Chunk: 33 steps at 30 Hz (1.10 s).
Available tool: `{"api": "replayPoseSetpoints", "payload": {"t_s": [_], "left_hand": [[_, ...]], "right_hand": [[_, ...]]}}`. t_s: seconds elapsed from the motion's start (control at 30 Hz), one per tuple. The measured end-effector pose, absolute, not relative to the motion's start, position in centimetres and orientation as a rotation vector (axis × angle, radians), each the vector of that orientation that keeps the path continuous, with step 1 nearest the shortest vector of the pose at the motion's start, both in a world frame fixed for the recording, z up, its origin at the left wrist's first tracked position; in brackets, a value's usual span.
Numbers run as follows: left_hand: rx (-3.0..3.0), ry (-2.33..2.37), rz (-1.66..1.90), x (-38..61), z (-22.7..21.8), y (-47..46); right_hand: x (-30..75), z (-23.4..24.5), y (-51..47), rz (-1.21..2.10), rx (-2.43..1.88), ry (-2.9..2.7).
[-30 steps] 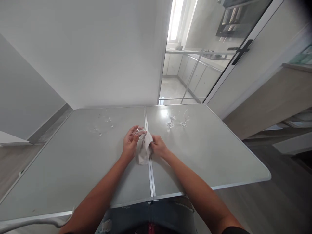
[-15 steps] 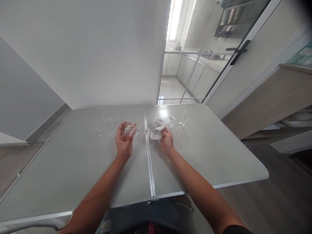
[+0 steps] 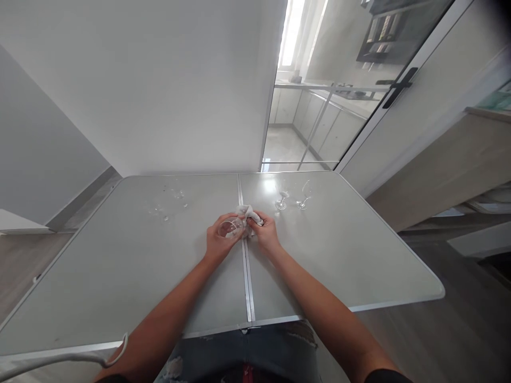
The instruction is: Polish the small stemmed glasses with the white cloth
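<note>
My left hand (image 3: pixel 217 239) is wrapped round the bowl of a clear stemmed glass (image 3: pixel 230 228), which lies tilted with its rim toward me and to the left. In my right hand (image 3: pixel 266 234) is a bunched white cloth (image 3: pixel 248 213), pressed about the glass's stem and foot end. The cloth hides that end of the glass. Both hands meet above the table's middle seam.
Two stemmed glasses stand on the table (image 3: pixel 319 255) at the back right: one glass (image 3: pixel 281 201) and another glass (image 3: pixel 304 197). Faint clear glassware (image 3: pixel 175 197) stands at the back left. A white cable (image 3: pixel 80 359) runs by the front left edge.
My right hand has brought the cloth left onto the glass's stem end. My left hand has moved right and nearer, turning the glass so its rim opening shows.
</note>
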<state>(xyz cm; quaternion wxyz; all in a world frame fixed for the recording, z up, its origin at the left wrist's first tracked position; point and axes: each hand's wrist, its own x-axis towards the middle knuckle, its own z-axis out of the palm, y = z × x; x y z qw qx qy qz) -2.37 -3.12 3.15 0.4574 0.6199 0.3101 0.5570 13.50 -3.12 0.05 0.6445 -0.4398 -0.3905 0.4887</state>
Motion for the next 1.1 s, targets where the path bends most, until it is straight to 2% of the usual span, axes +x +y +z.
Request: {"api": "replayPoseSetpoints", "payload": {"t_s": [0.1, 0.3, 0.5, 0.7, 0.9, 1.1], "left_hand": [[1.534, 0.807, 1.408, -2.42, 3.02, -3.18], [1.538, 0.917, 1.477, -2.73, 3.34, -3.13], [1.5, 0.984, 1.481, -2.81, 3.78, -2.69], [1.614, 0.984, 1.476, -2.85, 3.57, -2.82], [1.572, 1.042, 1.49, -3.03, 3.53, -2.62], [1.593, 1.065, 1.464, -2.89, 3.62, -2.77]], "right_hand": [[13.38, 0.21, -3.21, 1.067, -1.004, -0.859], [13.02, 0.72, -3.4, 1.252, -0.936, -0.923], [13.43, 0.34, -3.45, 1.081, -1.071, -0.982], [13.0, 0.28, -3.33, 1.17, -1.002, -1.001], [13.81, 0.37, -3.26, 1.057, -1.1, -0.957], [13.57, 0.91, -3.47, 1.174, -1.03, -0.948]]}}
